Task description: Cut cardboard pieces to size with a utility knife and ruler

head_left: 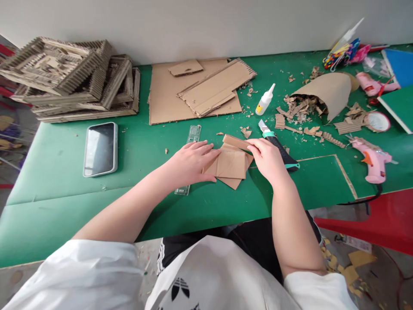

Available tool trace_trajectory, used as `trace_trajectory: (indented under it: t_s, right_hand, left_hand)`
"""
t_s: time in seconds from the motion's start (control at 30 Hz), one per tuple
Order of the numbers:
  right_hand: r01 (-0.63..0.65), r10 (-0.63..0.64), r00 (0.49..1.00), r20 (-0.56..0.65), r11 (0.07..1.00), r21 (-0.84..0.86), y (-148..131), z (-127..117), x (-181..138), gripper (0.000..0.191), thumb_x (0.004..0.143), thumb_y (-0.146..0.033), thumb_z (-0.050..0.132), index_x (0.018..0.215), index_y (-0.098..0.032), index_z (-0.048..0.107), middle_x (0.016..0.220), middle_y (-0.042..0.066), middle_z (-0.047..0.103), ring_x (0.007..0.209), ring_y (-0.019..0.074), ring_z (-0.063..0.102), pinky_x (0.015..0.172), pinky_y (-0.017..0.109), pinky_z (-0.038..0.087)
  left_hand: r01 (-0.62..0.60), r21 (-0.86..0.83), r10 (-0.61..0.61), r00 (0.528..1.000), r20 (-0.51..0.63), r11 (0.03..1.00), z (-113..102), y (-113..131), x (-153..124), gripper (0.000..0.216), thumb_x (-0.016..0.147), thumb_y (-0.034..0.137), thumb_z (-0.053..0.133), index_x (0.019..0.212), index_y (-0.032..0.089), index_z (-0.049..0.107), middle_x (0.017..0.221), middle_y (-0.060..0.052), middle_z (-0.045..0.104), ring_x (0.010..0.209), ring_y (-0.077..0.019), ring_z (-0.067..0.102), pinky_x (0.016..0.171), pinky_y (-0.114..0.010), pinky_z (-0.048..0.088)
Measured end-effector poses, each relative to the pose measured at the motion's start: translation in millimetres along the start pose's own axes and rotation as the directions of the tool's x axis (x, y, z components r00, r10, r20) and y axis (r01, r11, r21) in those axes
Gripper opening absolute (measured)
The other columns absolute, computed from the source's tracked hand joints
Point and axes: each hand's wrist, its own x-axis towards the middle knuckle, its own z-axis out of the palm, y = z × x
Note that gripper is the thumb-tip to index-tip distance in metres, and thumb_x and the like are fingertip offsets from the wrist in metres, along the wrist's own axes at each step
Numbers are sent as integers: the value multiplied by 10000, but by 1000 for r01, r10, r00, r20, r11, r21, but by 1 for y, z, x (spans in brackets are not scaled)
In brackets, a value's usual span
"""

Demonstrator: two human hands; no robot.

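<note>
Cardboard pieces [231, 167] overlap on the counter [64, 150] between the two hands; cut small, with no join visible.
Work looks partway along, by my judgement: cutting seems done for these pieces, while joining looks undone; the left hand [193, 161] lies over their left edge, fingers extended and thumb spread apart; the right hand [267, 157] appears to pinch the right end of a narrow strip [237, 142] at the pile's far edge, though how firmly I cannot tell; a clear ruler [194, 132] passes beneath the left hand; a utility knife [277, 146] lies just beside the right; farther back are a glue bottle [264, 101], larger cardboard sheets [167, 101] and, far left, stacked corrugated frames [82, 77], seemingly already built.
</note>
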Motion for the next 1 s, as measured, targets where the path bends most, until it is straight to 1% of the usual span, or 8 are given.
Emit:
trace_trajectory:
  t_s: [0.13,0.3,0.37,0.47,0.6,0.7,0.77,1.0]
  right_hand:
    - [-2,2,999,-37,1000,0,0,-1,0,254,890,-202,432,1023,-196,649,990,83,683,939,225,621,841,372,485]
    - [-63,86,966,-245,993,100,-3,-6,0,246,886,-262,450,1025,-223,649,1023,76,684,939,224,628,808,375,508]
    - [-85,147,937,-317,976,201,-3,-7,-1,242,878,-290,462,1020,-219,644,1019,74,686,907,214,638,775,361,522]
    - [-114,271,886,-376,914,390,-3,-8,-1,217,842,-334,521,969,-206,642,946,66,702,807,195,657,718,344,537]
    - [-175,412,850,-327,807,564,-5,-6,0,205,757,-376,623,877,-211,640,836,39,718,746,196,673,650,341,555]
    - [-218,431,870,-239,771,598,-15,-2,-1,223,712,-386,663,856,-217,643,763,20,717,687,191,674,626,342,562]
    - [-247,438,879,-190,758,604,-24,1,-3,226,703,-387,671,852,-221,638,738,14,715,644,183,670,623,341,564]
    - [-259,420,902,-103,716,648,-43,8,-8,196,707,-373,677,818,-226,612,671,-9,703,563,163,659,623,323,566]
  left_hand:
    - [6,-16,-6,1000,2,1000,-1,4,0,770,775,593,592,1394,191,374,1269,-151,529,1149,-306,519,987,-423,391]
    - [185,-175,-201,976,-80,967,-8,4,-1,934,673,650,644,1416,198,303,1164,-119,492,1031,-282,550,878,-363,440]
    - [266,-324,-303,951,-68,908,-9,1,1,880,641,651,661,1347,206,384,1131,-94,497,990,-268,555,836,-364,454]
    - [324,-616,-467,880,-81,718,-6,-4,6,518,698,563,646,1051,198,540,947,-33,551,841,-203,561,702,-305,455]
    - [151,-936,-617,782,-84,319,-1,0,10,324,759,481,620,840,194,495,783,15,551,712,-137,545,588,-228,409]
    - [50,-992,-616,787,-34,119,3,9,11,355,729,480,659,835,195,475,811,9,590,737,-147,580,603,-230,443]
    - [32,-997,-607,795,-20,75,5,14,11,364,722,475,672,844,197,471,831,2,610,756,-160,601,617,-244,469]
    - [-5,-997,-550,834,-44,73,8,23,9,402,739,395,679,1031,195,489,1021,-33,643,924,-202,633,752,-312,533]
